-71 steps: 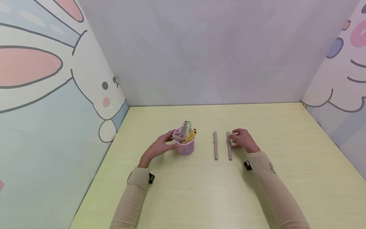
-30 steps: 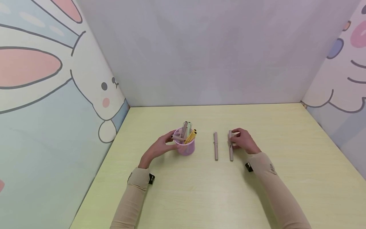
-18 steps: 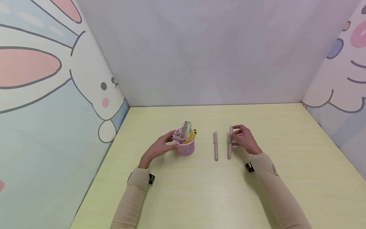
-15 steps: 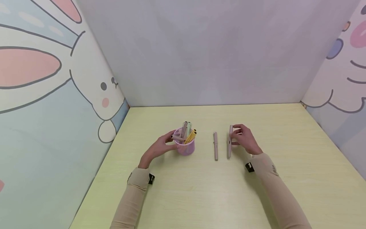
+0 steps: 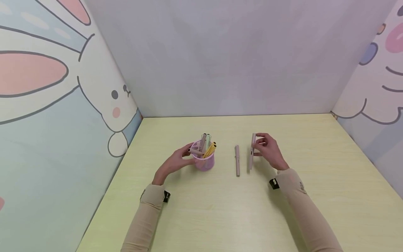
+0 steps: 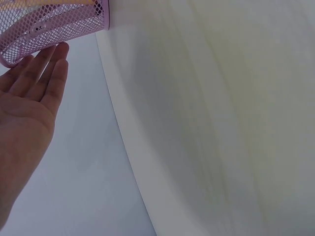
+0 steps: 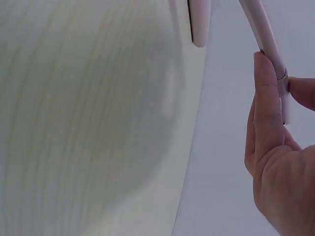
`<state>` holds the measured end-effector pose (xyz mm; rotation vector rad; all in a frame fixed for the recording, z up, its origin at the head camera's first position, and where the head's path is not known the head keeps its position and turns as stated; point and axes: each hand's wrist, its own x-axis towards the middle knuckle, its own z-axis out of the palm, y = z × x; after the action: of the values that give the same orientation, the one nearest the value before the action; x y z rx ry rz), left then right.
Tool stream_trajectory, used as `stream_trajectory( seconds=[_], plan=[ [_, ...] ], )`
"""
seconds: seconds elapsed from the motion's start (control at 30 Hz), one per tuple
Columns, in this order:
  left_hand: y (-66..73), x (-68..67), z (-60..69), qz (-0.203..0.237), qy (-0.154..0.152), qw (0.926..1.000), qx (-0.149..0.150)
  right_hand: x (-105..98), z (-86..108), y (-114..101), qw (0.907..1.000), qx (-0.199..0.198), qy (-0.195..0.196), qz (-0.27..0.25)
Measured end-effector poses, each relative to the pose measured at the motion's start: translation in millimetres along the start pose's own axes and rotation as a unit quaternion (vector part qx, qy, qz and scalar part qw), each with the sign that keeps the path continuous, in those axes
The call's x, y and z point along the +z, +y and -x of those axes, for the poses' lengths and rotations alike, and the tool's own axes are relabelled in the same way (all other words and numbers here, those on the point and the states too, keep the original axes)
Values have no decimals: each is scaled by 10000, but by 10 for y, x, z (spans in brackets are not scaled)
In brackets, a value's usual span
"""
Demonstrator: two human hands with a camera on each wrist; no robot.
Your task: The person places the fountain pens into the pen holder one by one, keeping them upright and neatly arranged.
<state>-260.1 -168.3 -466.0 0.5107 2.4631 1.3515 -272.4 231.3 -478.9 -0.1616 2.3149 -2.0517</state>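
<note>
My left hand point(image 5: 175, 162) holds the pink mesh pen holder point(image 5: 206, 164), its thumb at the near side and its fingers behind. The left wrist view has straight fingers against the mesh point(image 6: 74, 25). Several pens stand in the holder: yellow pens point(image 5: 209, 150), a pale green one point(image 5: 207, 140) and mauve ones point(image 5: 203, 141). My right hand point(image 5: 270, 151) pinches a mauve capped pen point(image 5: 251, 159) between thumb and fingers. This pen is tilted, its far end raised; the right wrist view shows the grip near its clip end. A matching pen point(image 5: 237, 161) lies on the table between holder and right hand.
The light wood-grain table point(image 5: 214, 217) ends at a plain grey back wall point(image 5: 220, 70). Side walls with cartoon drawings, among them a rabbit point(image 5: 104, 94), stand to the left and right. Each wrist carries a small black camera point(image 5: 274, 183).
The right hand has taken the right-hand pen from the table, raised it and tilted its far end up. The left hand, the pen holder and the other pen stay put.
</note>
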Motion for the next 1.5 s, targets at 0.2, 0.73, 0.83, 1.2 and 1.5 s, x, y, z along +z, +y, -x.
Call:
stream_trajectory(
  seconds=[0.2,0.73,0.83,1.2,1.5],
  plan=[
    [-4,-2,4,-36,3,10000,-4,34,4,-9,9999,-138,4,-64],
    [-28,-27,27,-39,4,10000,59,223,9,-109,9989,-360,-71,-280],
    [-24,-29,31,-17,7,10000,62,263,4,-134,9984,-445,-73,-330],
    [-41,-41,42,-133,12,9998,132,393,-7,-188,9967,-626,-111,-500],
    [-38,-30,33,3,0,9999,121,498,-26,-236,9948,-790,-175,-624]
  ],
)
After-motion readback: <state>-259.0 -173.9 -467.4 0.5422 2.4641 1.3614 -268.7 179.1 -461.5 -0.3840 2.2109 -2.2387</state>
